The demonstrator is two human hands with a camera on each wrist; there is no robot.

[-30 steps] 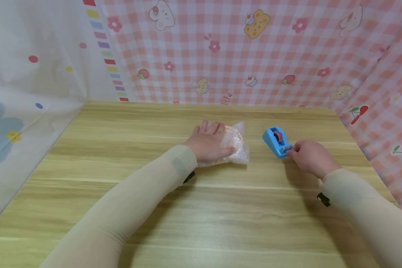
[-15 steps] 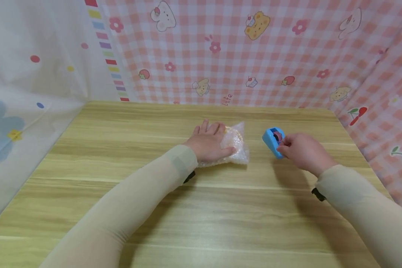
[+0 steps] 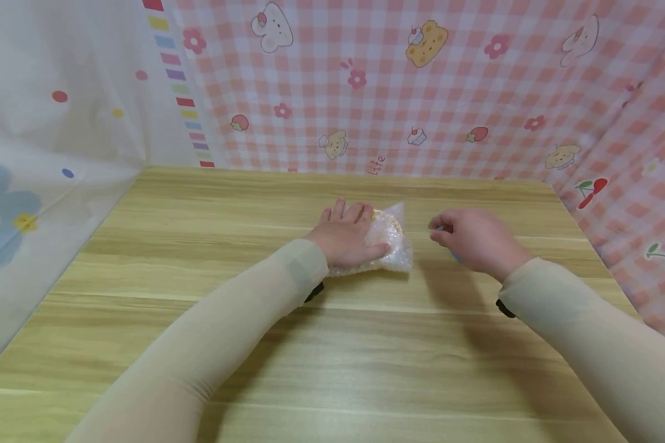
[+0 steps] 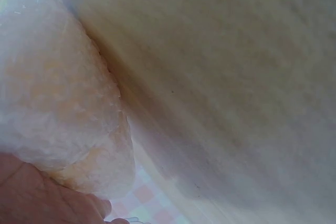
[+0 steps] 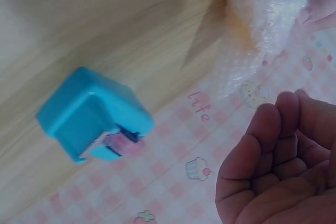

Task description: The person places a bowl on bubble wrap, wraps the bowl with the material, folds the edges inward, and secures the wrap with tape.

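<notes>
In the head view my left hand point(image 3: 345, 239) lies spread on a bubble-wrap parcel point(image 3: 394, 246) with something yellowish inside. The left wrist view shows the bubble wrap point(image 4: 58, 87) close up above part of that hand point(image 4: 42, 195). My right hand point(image 3: 479, 239) hovers right of the parcel, thumb and index fingertips together. It seems to pinch a piece of clear tape, too thin to make out clearly. A blue tape dispenser point(image 5: 92, 111) stands on the table apart from the curled right hand point(image 5: 278, 166); the head view has it almost fully hidden behind that hand.
The wood-grain table point(image 3: 332, 357) carries both things. A pink checked cloth point(image 3: 310, 80) hangs along the back and right side, a white patterned one point(image 3: 88, 49) on the left.
My right hand has moved left from the dispenser's cutter end, passing over the dispenser toward the parcel. The left hand has stayed on the bubble wrap.
</notes>
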